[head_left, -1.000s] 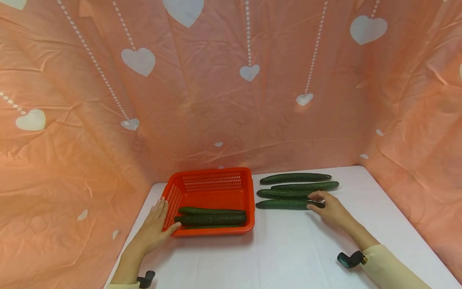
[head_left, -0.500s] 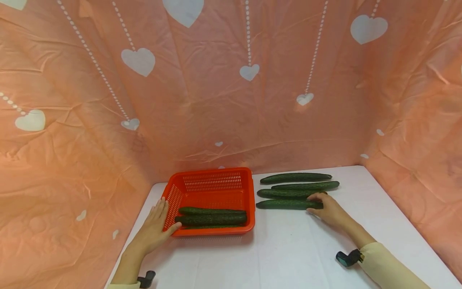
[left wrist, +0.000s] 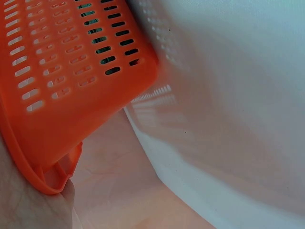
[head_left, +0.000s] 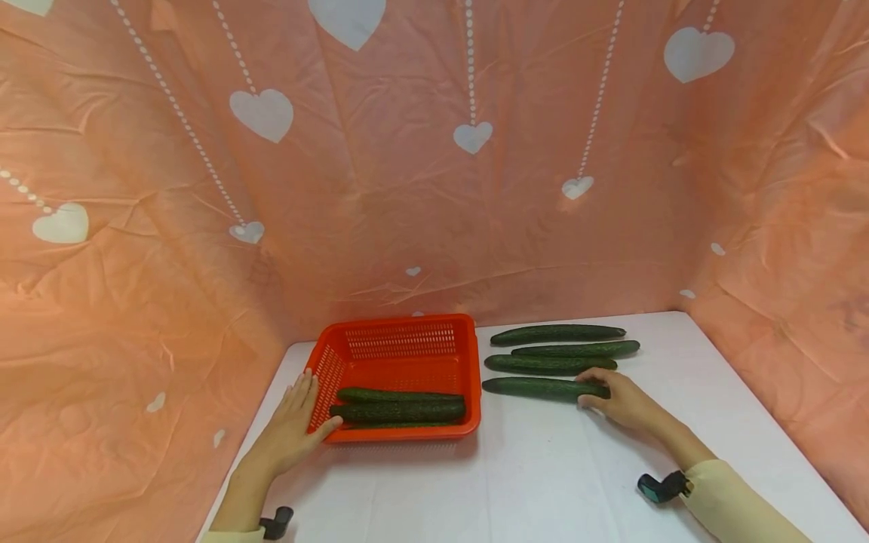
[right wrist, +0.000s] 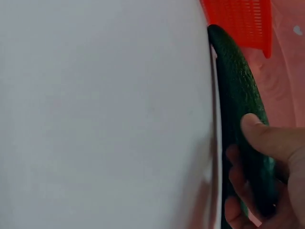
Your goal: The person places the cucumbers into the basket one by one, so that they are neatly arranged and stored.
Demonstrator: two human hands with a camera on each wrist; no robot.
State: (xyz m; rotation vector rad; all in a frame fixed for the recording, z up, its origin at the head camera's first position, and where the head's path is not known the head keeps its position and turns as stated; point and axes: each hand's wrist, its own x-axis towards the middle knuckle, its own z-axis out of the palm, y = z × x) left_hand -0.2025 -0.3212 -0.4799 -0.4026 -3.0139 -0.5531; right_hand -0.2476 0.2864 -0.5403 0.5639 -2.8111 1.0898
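Near its right end, the front cucumber (head_left: 536,388) is gripped by my right hand (head_left: 621,400). The right wrist view shows the thumb on one side of this cucumber (right wrist: 238,81) and curled fingers on the other. My left hand (head_left: 288,430) rests with fairly straight fingers on the left rim of a red plastic basket (head_left: 473,377), its thumb over the near corner. From the left wrist, the palm (left wrist: 28,191) touches the rim of the slotted basket (left wrist: 81,109). Cucumbers (head_left: 400,411) lie side by side along the basket's near side.
Behind the held cucumber, three more lie on the white table (head_left: 543,467): a near one (head_left: 543,364), a middle one (head_left: 584,349) and a curved far one (head_left: 557,333). A pink cloth backdrop with hearts (head_left: 407,226) stands close behind and at both sides.
My right hand has closed on the front cucumber, whose right end has shifted toward me, away from the one behind. The left hand and basket stay put.
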